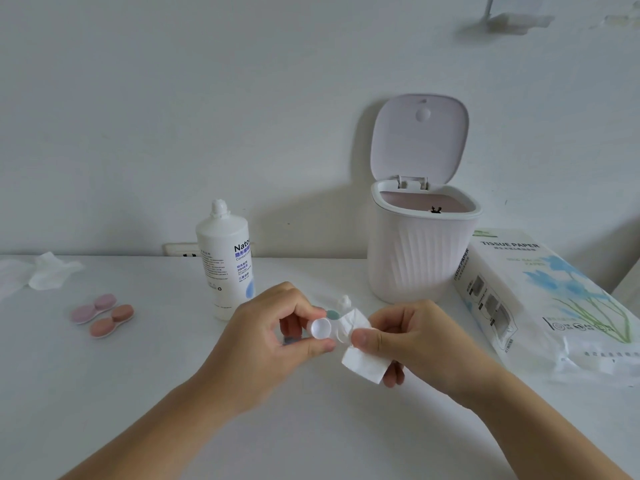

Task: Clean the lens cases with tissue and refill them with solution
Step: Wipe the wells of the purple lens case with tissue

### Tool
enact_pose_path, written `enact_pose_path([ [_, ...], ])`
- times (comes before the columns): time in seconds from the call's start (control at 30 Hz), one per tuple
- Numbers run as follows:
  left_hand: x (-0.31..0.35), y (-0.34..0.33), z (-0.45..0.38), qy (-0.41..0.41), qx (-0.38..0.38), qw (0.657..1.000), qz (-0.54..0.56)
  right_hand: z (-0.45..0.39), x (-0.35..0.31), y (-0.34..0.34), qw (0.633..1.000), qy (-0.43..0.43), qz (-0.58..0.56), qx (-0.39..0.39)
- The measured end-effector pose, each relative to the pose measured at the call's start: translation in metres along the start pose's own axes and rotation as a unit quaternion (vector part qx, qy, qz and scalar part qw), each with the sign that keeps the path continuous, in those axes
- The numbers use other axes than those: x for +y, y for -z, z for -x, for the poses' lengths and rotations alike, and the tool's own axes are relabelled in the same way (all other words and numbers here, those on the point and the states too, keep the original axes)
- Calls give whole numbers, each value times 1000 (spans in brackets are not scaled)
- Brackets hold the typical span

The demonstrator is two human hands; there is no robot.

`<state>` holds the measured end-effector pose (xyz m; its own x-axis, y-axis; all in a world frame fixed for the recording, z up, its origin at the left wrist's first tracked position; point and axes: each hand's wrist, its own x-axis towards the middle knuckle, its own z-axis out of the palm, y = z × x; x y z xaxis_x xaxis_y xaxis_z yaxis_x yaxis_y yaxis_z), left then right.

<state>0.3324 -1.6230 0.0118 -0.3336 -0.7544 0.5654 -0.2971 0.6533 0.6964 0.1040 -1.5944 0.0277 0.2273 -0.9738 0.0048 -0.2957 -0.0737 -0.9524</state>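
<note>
Pinching round translucent lens case point(320, 328), folded tissue point(363, 362)

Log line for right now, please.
left hand: holds open lens case | right hand: tissue wiping case | solution bottle: standing

- A white ribbed waste bin point(420, 251) stood on the white table point(138, 375), close to the wall point(173, 98).
- The bin's lid point(419, 140) was raised upright on its rear hinge, exposing a pinkish interior.
- A small dark item lay at the inner rim; its identity could not be determined.
- A white power outlet point(181, 250) was mounted low on the wall, at table level.
- A white fixture point(512, 20) was attached high on the wall, blurred.
</note>
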Motion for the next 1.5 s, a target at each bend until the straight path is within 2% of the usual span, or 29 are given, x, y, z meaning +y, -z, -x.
enact_pose_path([
  [0.1, -2, 4, -1, 16, 29, 999, -5, -2, 2, 7, 996, 12, 37, 77],
  [0.2, -2, 6, -2, 37, 42, 998, -9, -4, 9, 13, 979, 29, 134, 154],
  [0.4, -3, 7, -3, 81, 37, 996, 7, -9, 18, 23, 953, 21, 205, 220],
  [0.5, -3, 9, -4, 105, 36, 993, 28, -9, 21, 29, 938, 3, 261, 228],
  [0.67, -4, 9, -6, 129, 37, 988, 78, -8, 21, 31, 935, -19, 279, 218],
  [0.8, -4, 9, -6, 142, 34, 985, 96, -9, 22, 30, 918, -50, 335, 207],
  [1.17, -8, 6, -4, 161, 5, 984, 72, -7, 23, 27, 890, -23, 381, 250],
  [1.23, -8, 6, -4, 162, 1, 984, 75, -7, 21, 25, 892, 31, 368, 262],
  [1.3, -8, 4, -3, 162, -3, 983, 81, -6, 20, 20, 922, 99, 277, 252],
  [1.4, -6, 1, -2, 157, -8, 982, 100, -4, 15, 5, 978, 135, 101, 124],
  [1.5, -4, -1, -1, 143, -23, 984, 105, -3, 13, -5, 987, 131, 70, 54],
])
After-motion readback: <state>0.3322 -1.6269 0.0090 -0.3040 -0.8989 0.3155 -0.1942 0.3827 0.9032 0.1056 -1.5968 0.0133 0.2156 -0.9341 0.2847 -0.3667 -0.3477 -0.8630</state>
